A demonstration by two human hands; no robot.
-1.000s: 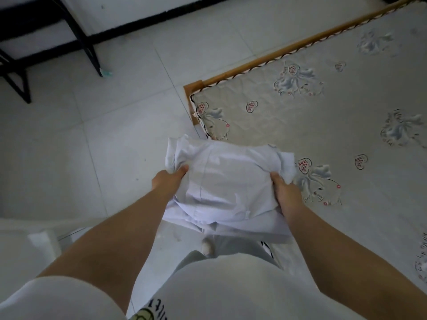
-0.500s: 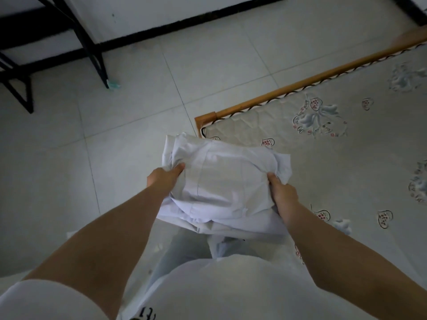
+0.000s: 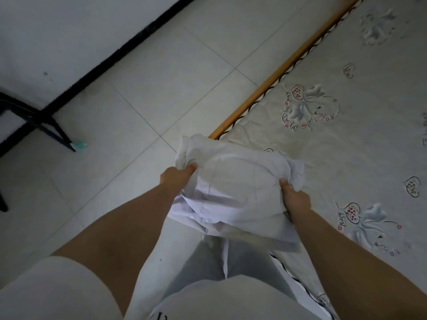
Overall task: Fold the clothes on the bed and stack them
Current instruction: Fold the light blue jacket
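The left hand point(image 3: 178, 179) grips the left edge of a folded white garment point(image 3: 238, 188), thumb on top and fingers curled under the cloth. The right hand point(image 3: 294, 198) grips the right edge in the same manner, thumb pressed onto the upper surface. The garment is held off the surface between both hands, above the near left corner of the bed point(image 3: 360, 144), with loose layers hanging from its near edge. The bed carries a pale quilted cover printed with hearts and bows, bordered on its left side by a wooden rail point(image 3: 284, 63). Left of the bed lies a tiled floor point(image 3: 147, 88). At the far left stands a black metal frame point(image 3: 39, 121), one foot resting on the tiles.
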